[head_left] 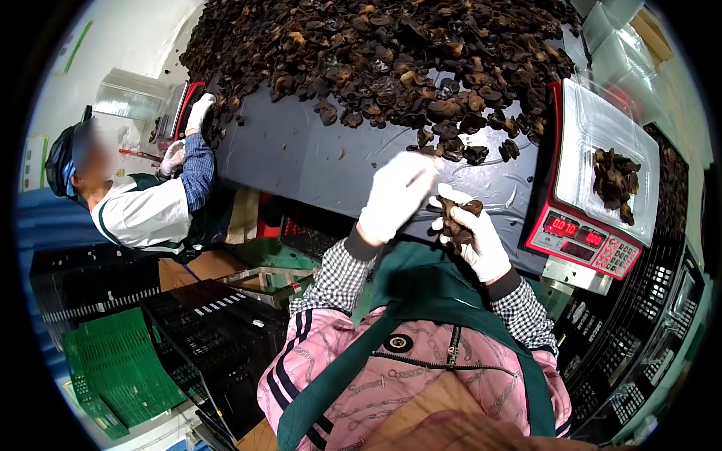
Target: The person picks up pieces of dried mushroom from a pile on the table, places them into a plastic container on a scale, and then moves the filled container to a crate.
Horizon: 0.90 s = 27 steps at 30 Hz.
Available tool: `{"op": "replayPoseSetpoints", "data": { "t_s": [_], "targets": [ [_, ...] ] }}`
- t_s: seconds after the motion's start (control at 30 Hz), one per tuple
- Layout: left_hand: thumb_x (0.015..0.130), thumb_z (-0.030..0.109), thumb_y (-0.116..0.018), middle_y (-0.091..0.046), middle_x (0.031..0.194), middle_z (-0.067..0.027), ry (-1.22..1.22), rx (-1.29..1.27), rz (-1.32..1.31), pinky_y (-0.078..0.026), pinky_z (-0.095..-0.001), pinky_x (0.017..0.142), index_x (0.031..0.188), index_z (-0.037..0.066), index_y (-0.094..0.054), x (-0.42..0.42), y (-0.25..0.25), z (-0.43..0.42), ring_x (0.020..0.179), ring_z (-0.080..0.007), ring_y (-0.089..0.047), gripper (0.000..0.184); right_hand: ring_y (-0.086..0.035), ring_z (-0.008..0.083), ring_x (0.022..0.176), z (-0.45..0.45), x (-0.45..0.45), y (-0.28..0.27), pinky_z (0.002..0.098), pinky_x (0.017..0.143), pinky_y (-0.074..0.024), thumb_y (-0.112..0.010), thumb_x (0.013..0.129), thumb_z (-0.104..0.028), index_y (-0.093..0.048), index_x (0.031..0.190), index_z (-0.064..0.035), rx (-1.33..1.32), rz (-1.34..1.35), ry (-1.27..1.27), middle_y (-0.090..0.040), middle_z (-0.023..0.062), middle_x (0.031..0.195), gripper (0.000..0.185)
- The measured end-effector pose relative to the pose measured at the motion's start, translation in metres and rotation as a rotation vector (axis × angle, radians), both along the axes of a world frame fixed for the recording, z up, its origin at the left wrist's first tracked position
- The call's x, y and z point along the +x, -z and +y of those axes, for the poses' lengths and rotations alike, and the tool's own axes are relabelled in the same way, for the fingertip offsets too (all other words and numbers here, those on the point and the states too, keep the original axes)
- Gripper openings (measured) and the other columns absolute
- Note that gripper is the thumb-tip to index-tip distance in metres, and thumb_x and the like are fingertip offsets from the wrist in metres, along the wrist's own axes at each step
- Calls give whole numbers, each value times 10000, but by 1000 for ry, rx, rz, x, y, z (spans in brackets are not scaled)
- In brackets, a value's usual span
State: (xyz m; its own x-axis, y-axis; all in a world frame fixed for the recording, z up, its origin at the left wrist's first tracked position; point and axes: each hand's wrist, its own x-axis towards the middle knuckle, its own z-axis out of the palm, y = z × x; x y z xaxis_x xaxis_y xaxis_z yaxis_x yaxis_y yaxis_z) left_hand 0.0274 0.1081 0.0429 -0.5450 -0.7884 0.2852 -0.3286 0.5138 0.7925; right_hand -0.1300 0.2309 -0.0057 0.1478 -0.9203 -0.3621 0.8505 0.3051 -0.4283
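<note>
Both of my hands wear white gloves, close together over the front edge of the dark table (293,161). My right hand (485,244) is closed around a small clump of dark brown wood ear mushrooms (457,219). Just left of it, my left hand (400,192) has its fingers drawn together at the tips. Whether anything sits in that pinch I cannot make out. A large heap of wood ear mushrooms (383,56) covers the far part of the table, with several loose pieces (474,154) beyond my fingers.
At the right stands a red scale (579,239) bearing a clear plastic tray (594,124) with some mushrooms (617,180). Clear containers (620,52) are stacked behind it. A co-worker (143,203) is at the left near another scale (188,105). Black crates (207,331) and a green crate (120,364) stand lower left.
</note>
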Motion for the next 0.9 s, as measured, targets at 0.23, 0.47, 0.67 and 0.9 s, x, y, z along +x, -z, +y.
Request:
{"op": "replayPoseSetpoints", "data": {
  "t_s": [0.23, 0.47, 0.67, 0.9],
  "targets": [
    [870, 50, -693, -697, 989, -109, -228, -27, -79, -542, -342, 755, 1112, 48, -715, 13, 47, -24, 803, -256, -658, 243, -670, 203, 797, 8, -4, 7, 312, 639, -557, -647, 992, -173, -614, 1240, -10, 66, 14, 87, -674, 101, 1017, 299],
    [889, 40, -692, -727, 1039, -113, -303, 69, -214, -561, -302, 822, 1085, 36, -731, 110, -3, 12, 918, -210, -715, 200, -638, 226, 742, 9, -11, 13, 335, 619, -514, -615, 1031, -291, -592, 1028, -30, 1, 18, 145, -653, 110, 963, 262],
    [859, 45, -729, -717, 1073, -115, -450, -103, -264, -528, -370, 916, 1075, 45, -739, 134, -6, 3, 1030, -287, -677, 216, -638, 202, 738, 5, -17, 6, 319, 614, -517, -622, 1006, -186, -613, 1229, -5, 11, 174, 183, -671, 120, 1008, 287],
    [882, 63, -694, -695, 1077, -112, -101, -412, -234, -541, -360, 867, 1261, 88, -673, -15, 39, -48, 983, -296, -661, 380, -655, 170, 695, 14, -22, -11, 284, 593, -545, -529, 930, -46, -435, 1515, -58, 41, 183, 129, -695, 170, 1150, 593]
  ]
}}
